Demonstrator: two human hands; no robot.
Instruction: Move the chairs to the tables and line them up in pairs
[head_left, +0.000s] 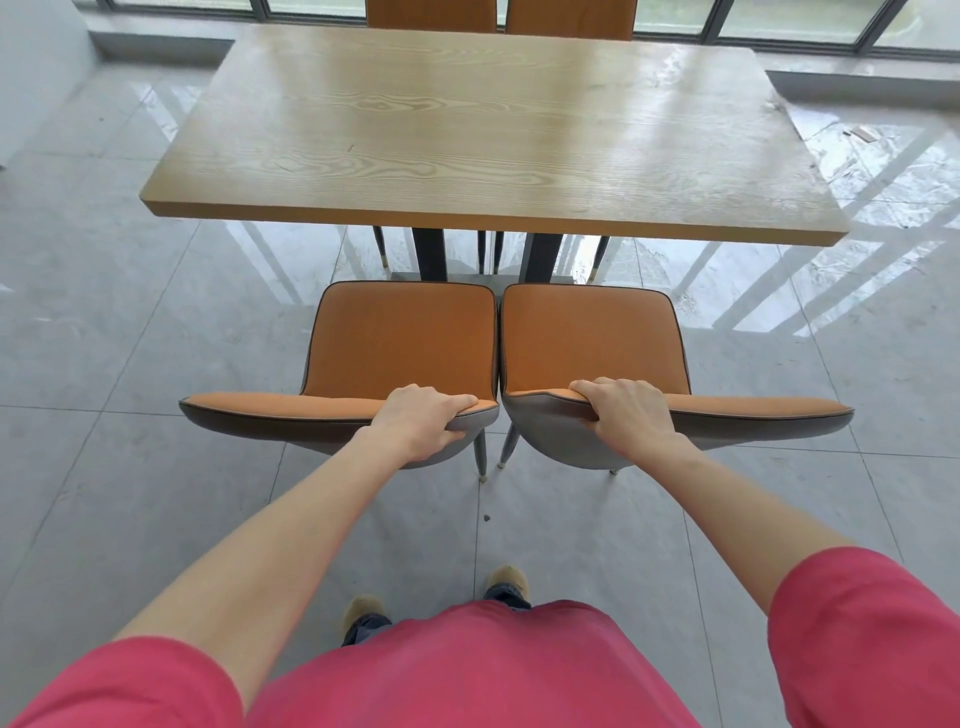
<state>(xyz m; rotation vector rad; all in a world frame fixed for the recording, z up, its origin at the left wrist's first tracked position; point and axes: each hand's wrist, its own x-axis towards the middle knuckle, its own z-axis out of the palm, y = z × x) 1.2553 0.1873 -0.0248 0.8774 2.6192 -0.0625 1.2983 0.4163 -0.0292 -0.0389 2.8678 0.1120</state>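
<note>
— What are the hands doing?

— The left hand (423, 418), just left of the frame's centre, is clamped on the top edge of the left chair (400, 345)'s backrest, fingers curled over the orange rim and thumb against the grey back. The right hand (626, 410), just right of centre, grips the top edge of the right chair (592, 338)'s backrest the same way.

— And the chairs themselves?

— They stand side by side in the middle of the frame, both facing the table (493, 130), their inner edges just about touching. Their seat fronts lie near the table's near edge, not tucked under it.

— What's beyond them?

— The wooden table fills the upper half of the frame, on dark legs. At the top edge, past its far side, the backrests of two more orange chairs show: the far left chair (431, 13) and the far right chair (571, 18), next to each other.

— Anything else around?

— Grey glossy floor tiles (130, 312) throughout, windows (779, 21) along the top, and at the bottom of the frame a pink shirt (467, 670) and tan shoes (506, 579).
</note>
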